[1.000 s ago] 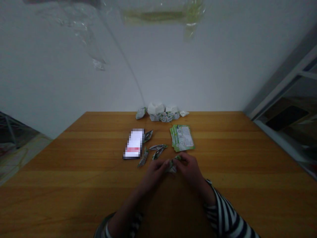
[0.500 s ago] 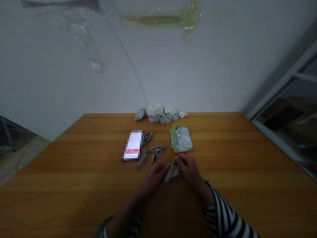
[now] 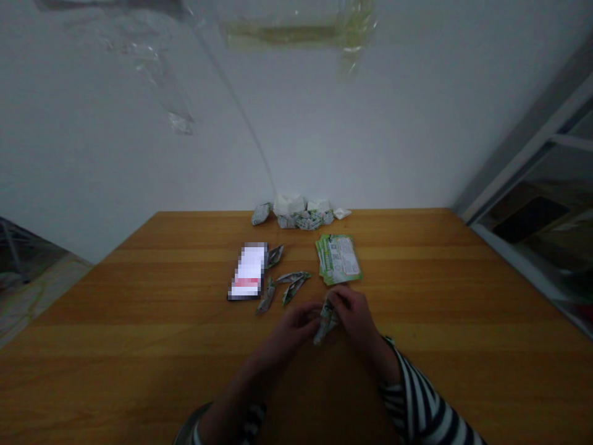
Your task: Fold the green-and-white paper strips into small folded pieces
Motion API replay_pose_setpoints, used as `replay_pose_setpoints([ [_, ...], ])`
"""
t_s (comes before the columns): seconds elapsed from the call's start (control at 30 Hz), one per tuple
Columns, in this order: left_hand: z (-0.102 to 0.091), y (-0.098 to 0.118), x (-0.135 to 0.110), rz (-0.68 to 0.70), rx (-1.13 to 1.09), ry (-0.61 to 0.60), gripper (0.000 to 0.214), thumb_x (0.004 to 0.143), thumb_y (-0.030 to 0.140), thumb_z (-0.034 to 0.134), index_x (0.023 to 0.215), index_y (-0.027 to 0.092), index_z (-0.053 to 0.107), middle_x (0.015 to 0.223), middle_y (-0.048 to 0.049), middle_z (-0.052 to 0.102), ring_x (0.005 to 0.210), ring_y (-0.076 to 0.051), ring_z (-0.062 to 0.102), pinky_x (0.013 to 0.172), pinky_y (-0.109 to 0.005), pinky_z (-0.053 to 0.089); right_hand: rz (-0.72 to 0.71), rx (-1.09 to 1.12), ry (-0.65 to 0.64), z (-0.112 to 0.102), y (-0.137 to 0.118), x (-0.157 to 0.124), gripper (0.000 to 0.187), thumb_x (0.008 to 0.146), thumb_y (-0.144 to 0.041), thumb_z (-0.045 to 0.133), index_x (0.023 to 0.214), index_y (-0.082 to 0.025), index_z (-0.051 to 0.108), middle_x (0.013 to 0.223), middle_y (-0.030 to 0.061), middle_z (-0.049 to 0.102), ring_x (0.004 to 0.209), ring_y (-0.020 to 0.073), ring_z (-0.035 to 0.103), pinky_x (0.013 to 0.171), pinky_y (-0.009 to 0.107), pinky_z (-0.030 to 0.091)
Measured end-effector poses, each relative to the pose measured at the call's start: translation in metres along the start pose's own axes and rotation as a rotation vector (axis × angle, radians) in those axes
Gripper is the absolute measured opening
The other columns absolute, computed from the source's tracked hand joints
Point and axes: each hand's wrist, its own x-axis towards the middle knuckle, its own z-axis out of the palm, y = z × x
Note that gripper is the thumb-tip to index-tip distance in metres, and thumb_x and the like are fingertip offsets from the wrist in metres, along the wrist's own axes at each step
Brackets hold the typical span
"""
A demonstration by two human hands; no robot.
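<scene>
My right hand [image 3: 354, 314] pinches the upper end of a folded green-and-white printed leaflet [image 3: 324, 329], which slants down toward me just above the table. At the leaflet's left edge is my left hand [image 3: 299, 322], its thumb and forefinger apart with a gap between them; whether the fingertips touch the paper is hard to tell. Just beyond my right hand lies a small stack of green-and-white leaflets [image 3: 341, 259]. Folded leaflet pieces [image 3: 295, 287] rest ahead of my left hand, with another folded piece [image 3: 266, 296] to their left.
A phone [image 3: 248, 272] with a lit, blurred screen lies left of the folded pieces, another folded piece [image 3: 275, 255] beside it. Crumpled printed paper and white tissue [image 3: 301, 216] sit along the wall at the wooden table's [image 3: 139, 296] back edge. A glass-fronted cabinet [image 3: 551, 185] stands at right.
My left thumb and forefinger have spread apart from the leaflet they were pinching. The leaflet's lower end has swung slightly right and now hangs steeper. My right hand keeps its pinch.
</scene>
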Motion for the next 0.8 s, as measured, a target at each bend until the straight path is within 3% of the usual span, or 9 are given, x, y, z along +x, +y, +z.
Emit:
replay_pose_setpoints([
  [0.1,-0.002,-0.008,0.003,0.058,0.11,0.144,0.033,0.077,0.022,0.065,0.109,0.017,0.063,0.093,-0.0073,0.074,0.08,-0.021,0.07,0.072,-0.031,0.054,-0.134,0.034,-0.11,0.004,-0.002,-0.003,0.02,0.088,-0.031,0.056,0.095,-0.019,0.07,0.088,0.0052,0.073,0.081,0.0195,0.066,0.075,0.029,0.051],
  [0.17,-0.004,-0.01,0.004,0.109,0.274,0.283,0.031,0.074,0.015,0.063,0.105,0.018,0.065,0.091,-0.0061,0.074,0.079,-0.022,0.069,0.07,-0.03,0.053,-0.209,-0.012,-0.142,0.009,-0.005,-0.007,0.035,0.081,-0.033,0.067,0.114,-0.022,0.066,0.108,0.0075,0.07,0.1,0.0239,0.064,0.09,0.036,0.048],
  [0.27,-0.007,-0.006,0.002,0.158,0.504,0.408,0.032,0.073,0.01,0.058,0.1,0.02,0.071,0.089,-0.0048,0.076,0.081,-0.024,0.069,0.073,-0.033,0.053,-0.184,-0.156,-0.035,0.016,-0.007,-0.012,0.056,0.074,-0.028,0.073,0.128,-0.024,0.058,0.118,0.0101,0.066,0.109,0.0282,0.059,0.096,0.042,0.046],
  [0.37,-0.008,-0.004,0.002,0.205,0.549,0.478,0.036,0.074,0.01,0.055,0.102,0.023,0.073,0.094,-0.0043,0.076,0.084,-0.024,0.07,0.077,-0.035,0.054,-0.128,-0.151,0.047,0.021,-0.008,-0.015,0.046,0.078,-0.013,0.06,0.123,-0.024,0.062,0.111,0.0091,0.069,0.098,0.0253,0.065,0.087,0.039,0.051],
  [0.53,-0.008,-0.008,0.005,0.23,0.382,0.561,0.045,0.07,0.006,0.053,0.11,0.019,0.07,0.109,-0.0067,0.074,0.101,-0.025,0.067,0.089,-0.038,0.052,-0.216,0.045,0.046,0.025,-0.008,-0.016,0.03,0.079,-0.009,0.056,0.1,-0.023,0.074,0.094,0.0058,0.076,0.082,0.021,0.07,0.074,0.032,0.056],
  [0.8,-0.009,-0.005,0.004,0.239,0.266,0.492,0.04,0.075,0.013,0.058,0.112,0.019,0.07,0.113,-0.0069,0.072,0.106,-0.026,0.066,0.096,-0.041,0.049,-0.124,0.189,0.115,0.025,-0.015,-0.017,0.025,0.075,-0.008,0.057,0.086,-0.022,0.075,0.084,0.0046,0.075,0.077,0.0192,0.069,0.07,0.029,0.055],
])
